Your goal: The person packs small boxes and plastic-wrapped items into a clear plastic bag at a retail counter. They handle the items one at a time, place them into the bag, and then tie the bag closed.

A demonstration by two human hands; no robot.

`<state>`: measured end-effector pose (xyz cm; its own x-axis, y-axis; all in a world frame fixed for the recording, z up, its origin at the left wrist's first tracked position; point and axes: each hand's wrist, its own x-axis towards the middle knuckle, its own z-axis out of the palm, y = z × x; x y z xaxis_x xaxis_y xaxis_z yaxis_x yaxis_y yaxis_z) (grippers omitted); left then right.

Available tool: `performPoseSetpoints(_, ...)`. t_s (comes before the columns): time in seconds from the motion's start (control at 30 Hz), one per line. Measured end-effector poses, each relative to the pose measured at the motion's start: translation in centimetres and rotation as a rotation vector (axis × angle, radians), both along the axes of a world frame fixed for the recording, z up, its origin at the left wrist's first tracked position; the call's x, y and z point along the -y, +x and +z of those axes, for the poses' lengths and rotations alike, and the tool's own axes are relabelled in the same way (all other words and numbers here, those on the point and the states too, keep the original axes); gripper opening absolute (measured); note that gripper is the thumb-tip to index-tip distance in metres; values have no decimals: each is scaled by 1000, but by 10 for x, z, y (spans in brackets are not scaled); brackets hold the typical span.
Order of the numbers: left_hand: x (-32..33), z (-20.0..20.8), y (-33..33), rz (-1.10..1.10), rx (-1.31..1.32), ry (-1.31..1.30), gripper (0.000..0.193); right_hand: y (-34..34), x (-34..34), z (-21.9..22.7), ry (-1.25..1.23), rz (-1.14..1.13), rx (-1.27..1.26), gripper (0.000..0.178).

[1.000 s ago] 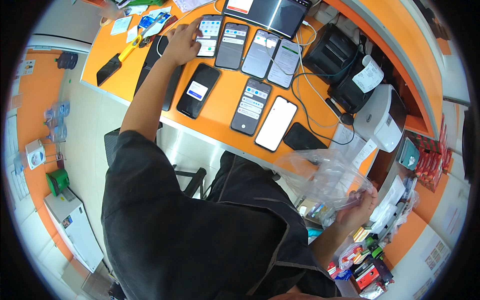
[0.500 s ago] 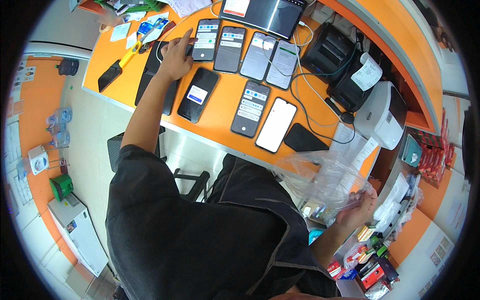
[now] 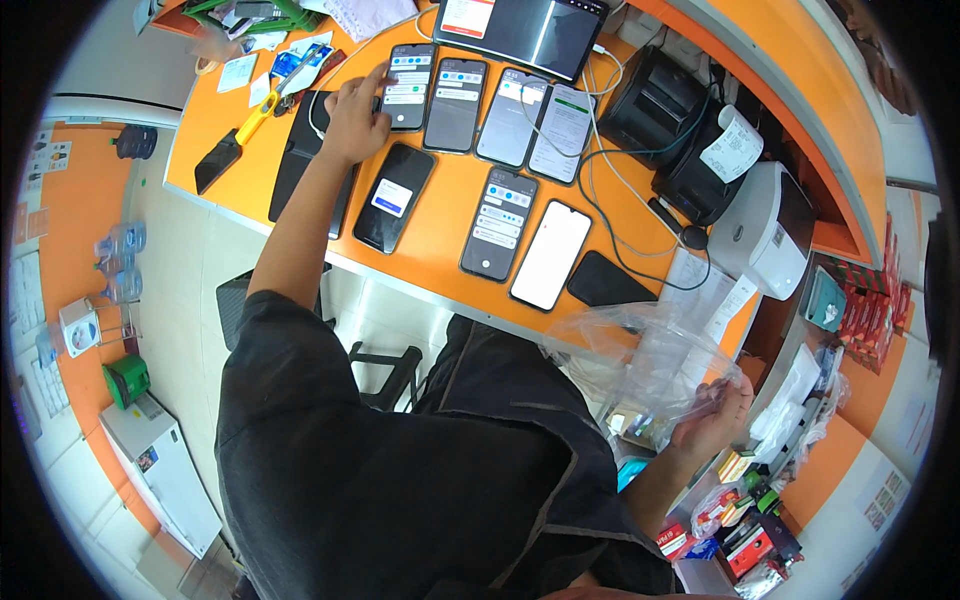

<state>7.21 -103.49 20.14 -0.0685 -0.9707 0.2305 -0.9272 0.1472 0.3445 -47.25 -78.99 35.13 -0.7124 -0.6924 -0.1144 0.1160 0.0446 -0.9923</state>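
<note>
At the back left of the orange desk, my left hand (image 3: 357, 118) reaches over a black flat device (image 3: 300, 150). Its index finger is stretched out to the left edge of a lit smartphone (image 3: 409, 92), and it holds nothing. Further right in that row lie several more lit phones, among them a grey-screened smartphone (image 3: 456, 105). Nearer the front are a black smartphone (image 3: 393, 198) with a white pop-up box, another lit smartphone (image 3: 499, 225) and a white-screened phone (image 3: 551, 254). Low on the right, my right hand (image 3: 715, 418) is closed on a clear plastic bag (image 3: 650, 350).
A tablet (image 3: 520, 35) stands at the back. Black printers (image 3: 655, 100) and a white machine (image 3: 770, 225) line the right side, with loose cables among them. A dark phone (image 3: 608, 278) lies by papers. Far left are a yellow-handled tool (image 3: 262, 112) and another phone (image 3: 218, 163).
The notification panel on the phone by my left index finger looks different. My left hand has shifted very slightly, while the right hand keeps its hold on the plastic bag.
</note>
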Motion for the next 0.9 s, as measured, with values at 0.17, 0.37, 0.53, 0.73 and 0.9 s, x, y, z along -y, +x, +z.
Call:
performPoseSetpoints(0.17,53,-9,-5,38,40,-36,82,1,-3,1,-8,11,3,6)
performPoseSetpoints(0.37,38,7,-34,-182,13,-10,83,-5,-15,1,-7,-28,-14,7)
performPoseSetpoints(0.53,15,9,-50,-212,-1,92,83,-4,-19,3,-10,-69,-15,8)
performPoseSetpoints(0.73,4,5,-67,-94,2,168,85,-6,-20,2,-21,-65,-11,8)
performPoseSetpoints(0.9,-4,-2,-77,-20,-49,46,85,-8,-22,2,-6,-35,-33,10)
